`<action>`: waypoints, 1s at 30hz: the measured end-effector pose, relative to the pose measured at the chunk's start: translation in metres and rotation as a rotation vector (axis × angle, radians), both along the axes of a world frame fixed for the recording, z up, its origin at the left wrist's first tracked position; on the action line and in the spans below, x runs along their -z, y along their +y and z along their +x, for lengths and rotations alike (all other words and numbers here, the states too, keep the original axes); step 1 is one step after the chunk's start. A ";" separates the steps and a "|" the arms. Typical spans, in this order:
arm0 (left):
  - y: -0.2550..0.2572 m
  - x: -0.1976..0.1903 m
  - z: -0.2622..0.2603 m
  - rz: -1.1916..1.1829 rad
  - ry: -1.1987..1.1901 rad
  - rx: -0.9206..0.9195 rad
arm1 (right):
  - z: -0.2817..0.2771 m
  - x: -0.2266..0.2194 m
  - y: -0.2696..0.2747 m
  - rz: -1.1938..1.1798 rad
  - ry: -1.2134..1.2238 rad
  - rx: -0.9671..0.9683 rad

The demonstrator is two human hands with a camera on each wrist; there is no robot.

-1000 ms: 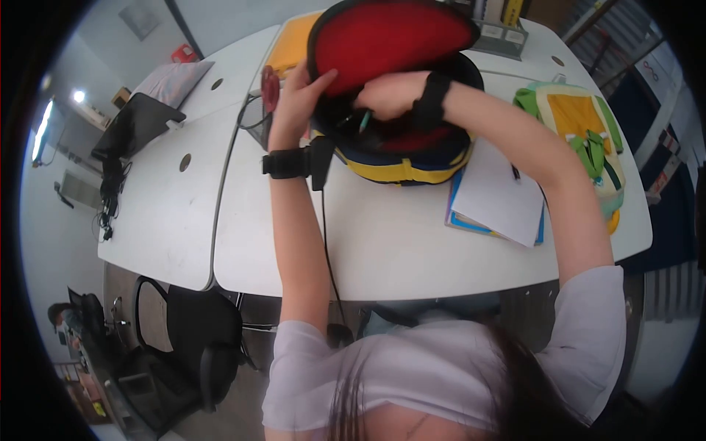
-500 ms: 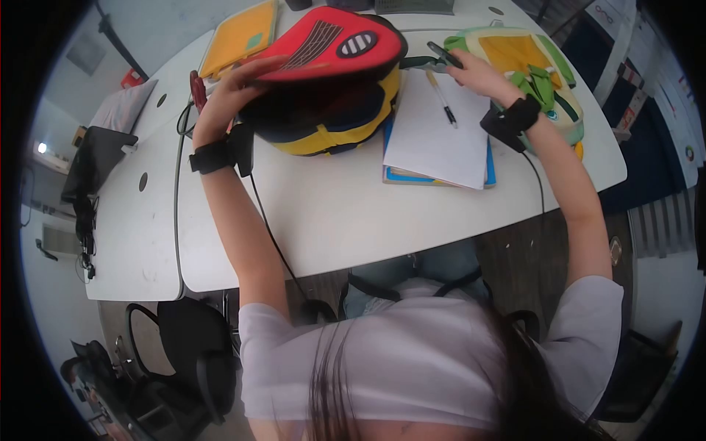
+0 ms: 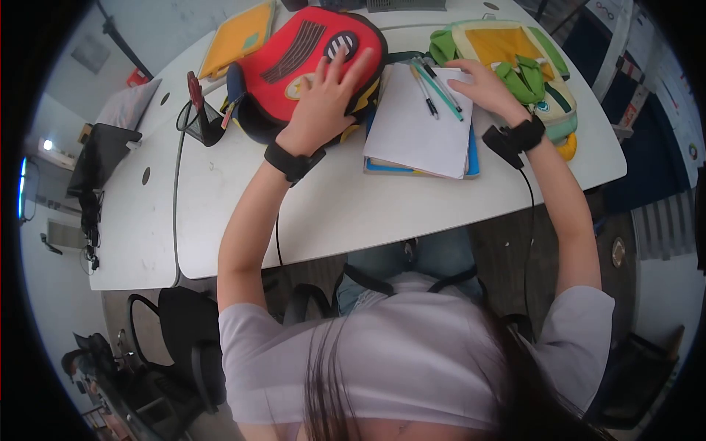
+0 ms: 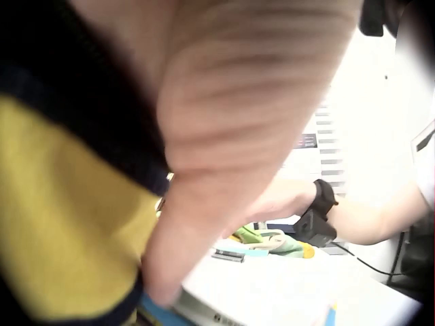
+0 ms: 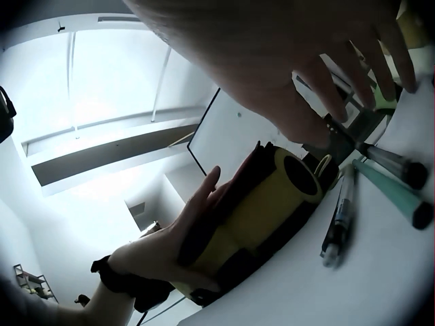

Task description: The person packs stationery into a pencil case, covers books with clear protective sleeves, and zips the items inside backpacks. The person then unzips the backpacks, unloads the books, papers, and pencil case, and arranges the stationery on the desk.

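Note:
My left hand (image 3: pixel 323 103) lies with spread fingers on the red front flap of a backpack (image 3: pixel 272 84), whose sides are navy and yellow. In the left wrist view its thumb (image 4: pixel 183 238) runs along the yellow side. My right hand (image 3: pixel 485 88) is over the right edge of a white paper sheet (image 3: pixel 412 140), fingers loosely extended and holding nothing. Beside those fingers, on the sheet, lie a teal pen (image 3: pixel 446 99), a clear pen with a black grip (image 5: pixel 340 221) and a dark pen (image 5: pixel 391 164). Blue-edged books (image 3: pixel 473 158) show under the paper.
A green and yellow backpack (image 3: pixel 507 48) lies to the right of the paper. Left of the red backpack stand a black mesh pen cup (image 3: pixel 208 128) with red-handled scissors (image 3: pixel 194 88) and a yellow folder (image 3: pixel 239 37). A black chair (image 3: pixel 180 331) stands at the table's front left.
My right hand came out of the backpack with a dark pen, which now lies with the teal one on the paper. The flap was lowered, and my left hand moved from its edge onto its top.

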State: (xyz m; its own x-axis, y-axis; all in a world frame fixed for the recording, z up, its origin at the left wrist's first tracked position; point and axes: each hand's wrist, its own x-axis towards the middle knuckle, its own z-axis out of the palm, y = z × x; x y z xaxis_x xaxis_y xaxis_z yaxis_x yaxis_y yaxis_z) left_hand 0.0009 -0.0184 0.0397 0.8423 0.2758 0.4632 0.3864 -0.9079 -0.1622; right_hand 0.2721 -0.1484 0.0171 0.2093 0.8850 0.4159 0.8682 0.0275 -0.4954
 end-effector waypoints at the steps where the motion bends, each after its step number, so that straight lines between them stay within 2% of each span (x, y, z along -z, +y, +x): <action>1: 0.006 0.003 -0.002 0.004 0.004 0.002 | 0.003 -0.001 -0.008 0.004 0.004 0.002; 3: 0.018 0.010 -0.007 -0.161 -0.023 -0.135 | 0.009 -0.005 -0.026 -0.108 0.389 0.141; 5: 0.024 0.009 -0.009 -0.202 -0.050 -0.146 | 0.022 0.003 -0.033 -0.085 0.304 0.218; 7: 0.026 0.004 -0.012 -0.411 -0.046 -0.162 | 0.026 0.003 -0.044 -0.256 0.512 0.344; 8: 0.026 0.001 -0.014 -0.407 -0.046 -0.158 | 0.022 -0.005 -0.048 -0.252 0.513 0.346; 10: 0.026 -0.001 -0.018 -0.430 -0.085 -0.210 | 0.011 -0.020 -0.055 -0.551 0.677 0.245; 11: 0.028 0.000 -0.021 -0.430 -0.083 -0.204 | 0.005 -0.018 -0.058 -0.549 0.680 0.250; 14: 0.037 0.001 -0.033 -0.443 -0.272 -0.208 | -0.012 -0.008 -0.062 -0.431 0.955 0.155; 15: 0.039 0.001 -0.035 -0.444 -0.270 -0.208 | -0.016 -0.009 -0.058 -0.433 0.957 0.156; 17: 0.041 0.001 -0.039 -0.428 -0.410 -0.295 | -0.023 -0.009 -0.051 -0.450 0.996 0.104; 18: 0.039 -0.001 -0.042 -0.379 -0.486 -0.248 | -0.024 -0.006 -0.047 -0.446 0.999 0.106; 22: 0.032 -0.002 -0.046 -0.317 -0.525 -0.278 | -0.018 0.018 -0.027 -0.446 1.000 0.066; 25: 0.032 0.010 -0.050 -0.325 -0.441 -0.270 | -0.021 0.023 -0.007 -0.413 1.032 0.048; 27: 0.035 0.015 -0.049 -0.235 -0.334 -0.211 | -0.028 0.020 0.009 -0.397 1.042 0.053; 28: 0.036 0.014 -0.049 -0.245 -0.228 -0.254 | -0.033 0.019 0.016 -0.368 1.009 0.047; 30: 0.044 0.018 -0.050 -0.231 -0.233 -0.279 | -0.031 0.027 0.036 -0.377 0.865 0.089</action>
State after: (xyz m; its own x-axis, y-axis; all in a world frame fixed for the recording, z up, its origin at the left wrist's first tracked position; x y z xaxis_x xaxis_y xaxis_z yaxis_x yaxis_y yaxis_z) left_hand -0.0489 0.0253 0.0214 0.6006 0.5973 0.5315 0.6247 -0.7655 0.1543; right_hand 0.2407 -0.1124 -0.0100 0.3846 0.8951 -0.2254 0.1872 -0.3147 -0.9305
